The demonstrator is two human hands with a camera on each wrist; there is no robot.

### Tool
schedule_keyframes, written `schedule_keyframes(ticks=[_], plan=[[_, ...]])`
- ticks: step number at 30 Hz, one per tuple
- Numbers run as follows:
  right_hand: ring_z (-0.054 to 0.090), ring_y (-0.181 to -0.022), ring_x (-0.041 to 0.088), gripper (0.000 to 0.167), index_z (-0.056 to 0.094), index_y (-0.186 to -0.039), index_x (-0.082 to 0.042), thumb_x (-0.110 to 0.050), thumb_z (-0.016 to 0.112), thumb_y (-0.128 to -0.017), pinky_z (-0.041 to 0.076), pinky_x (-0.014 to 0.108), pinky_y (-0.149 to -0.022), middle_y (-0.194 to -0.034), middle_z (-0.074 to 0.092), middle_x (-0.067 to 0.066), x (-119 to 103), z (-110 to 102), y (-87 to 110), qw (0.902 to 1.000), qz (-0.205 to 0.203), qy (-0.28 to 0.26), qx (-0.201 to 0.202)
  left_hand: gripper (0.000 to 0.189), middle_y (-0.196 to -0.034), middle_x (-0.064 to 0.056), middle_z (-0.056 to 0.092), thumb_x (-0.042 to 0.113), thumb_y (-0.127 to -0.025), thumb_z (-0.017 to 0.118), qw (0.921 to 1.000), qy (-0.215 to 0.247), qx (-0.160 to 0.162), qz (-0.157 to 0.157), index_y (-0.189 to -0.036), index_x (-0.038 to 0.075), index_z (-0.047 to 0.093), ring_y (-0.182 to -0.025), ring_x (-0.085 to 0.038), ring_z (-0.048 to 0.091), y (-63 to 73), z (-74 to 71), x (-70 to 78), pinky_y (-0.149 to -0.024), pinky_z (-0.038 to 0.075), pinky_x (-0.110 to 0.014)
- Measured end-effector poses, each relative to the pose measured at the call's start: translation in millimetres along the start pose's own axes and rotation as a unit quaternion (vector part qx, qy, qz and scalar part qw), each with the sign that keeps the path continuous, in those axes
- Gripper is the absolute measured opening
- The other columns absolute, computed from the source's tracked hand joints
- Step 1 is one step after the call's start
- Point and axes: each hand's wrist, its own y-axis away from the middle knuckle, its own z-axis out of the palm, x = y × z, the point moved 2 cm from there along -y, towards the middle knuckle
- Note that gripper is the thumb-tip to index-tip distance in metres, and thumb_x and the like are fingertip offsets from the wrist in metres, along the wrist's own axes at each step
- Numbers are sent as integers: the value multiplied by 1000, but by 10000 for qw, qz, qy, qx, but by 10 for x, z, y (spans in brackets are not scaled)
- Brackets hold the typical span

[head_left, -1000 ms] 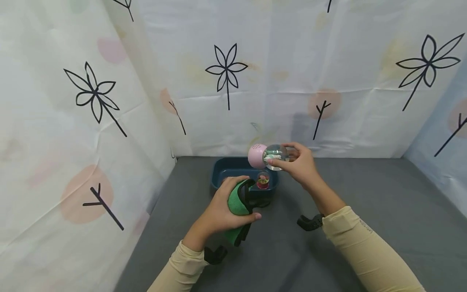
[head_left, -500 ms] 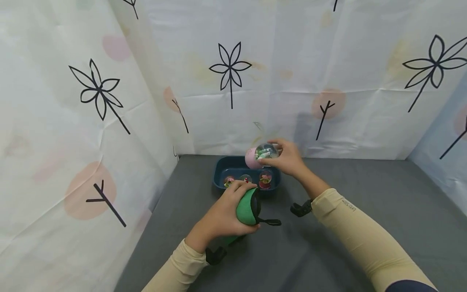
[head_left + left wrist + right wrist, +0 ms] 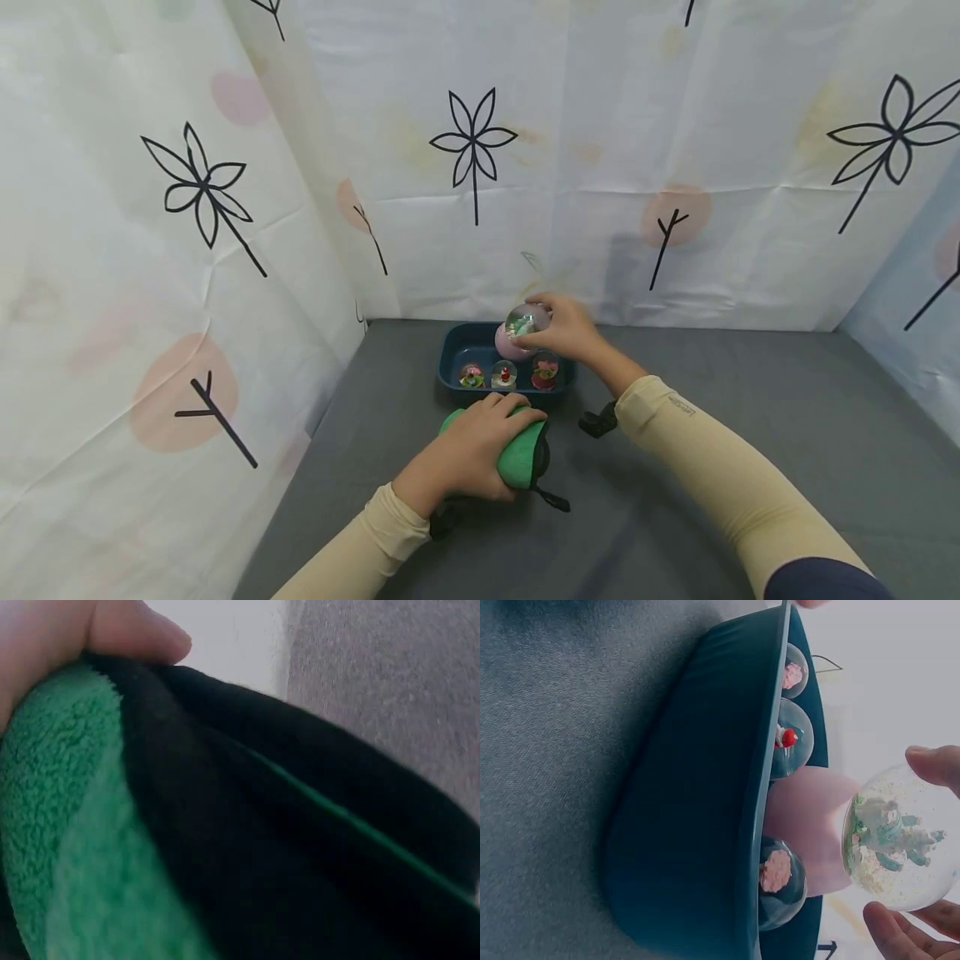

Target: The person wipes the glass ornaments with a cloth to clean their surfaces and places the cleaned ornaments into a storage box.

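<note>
My right hand grips a large snow globe by its clear dome, with its pink base pointing down into a dark blue tray. White and green figures show inside the dome. In the right wrist view, the pink base overlaps the tray's interior, and thumb and fingertips hold the glass from both sides. My left hand holds a folded green cloth with black edging and a black loop in front of the tray. Its fuzzy green face fills much of the left wrist view.
Three small snow globes stand along the tray's near side: a left one, a middle one with a red figure and a right one with a pink top. The tray rests on a grey tabletop before a patterned curtain.
My right hand has brought the large snow globe left and down into the tray, base lower than before. My left hand has drawn the cloth down and turned it, uncovering the small globes.
</note>
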Motion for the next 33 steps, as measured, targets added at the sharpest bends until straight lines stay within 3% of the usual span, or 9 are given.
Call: schedule_keyframes(ticks=[6,12,17,24,33], plan=[[59,-133,40,78,60,-148,-8,-39,92,-84,57,59,-99,-145,63,18,-2,35,-64,9996,-71,125,-237,105,-145,0,52,48,-63,99,9991,-126,-318,258,-154,28,50,-120,-19,55,-71,96,49,-95,56,-36],[61,-132,40,79,60,-148,-8,-38,92,-83,58,59,-97,-145,63,19,1,55,-92,9987,-47,245,-451,105,-144,1,52,46,-64,100,9975,212,-509,451,-154,27,50,-119,-17,54,-110,184,69,-96,55,-35],[61,-132,40,78,60,-148,-8,-38,92,-84,58,58,-99,-145,63,19,23,60,-92,9973,-98,432,-578,111,-148,0,50,48,-65,100,9951,482,-744,427,-159,27,45,-122,-17,54,-120,235,88,-99,55,-34],[57,-139,43,76,58,-150,-8,-35,90,-86,55,60,-106,-152,59,19,69,75,-82,9945,-127,534,-890,124,-151,0,50,63,-61,99,9921,932,-814,229,-164,28,38,-130,-19,55,-72,283,100,-103,56,-38],[49,-146,44,82,49,-158,-8,-36,86,-91,49,63,-112,-160,50,21,62,79,-134,9905,-31,649,-1210,95,-142,3,57,66,-73,91,9921,968,-791,108,-151,26,55,-124,-15,57,1,287,74,-104,55,-31]])
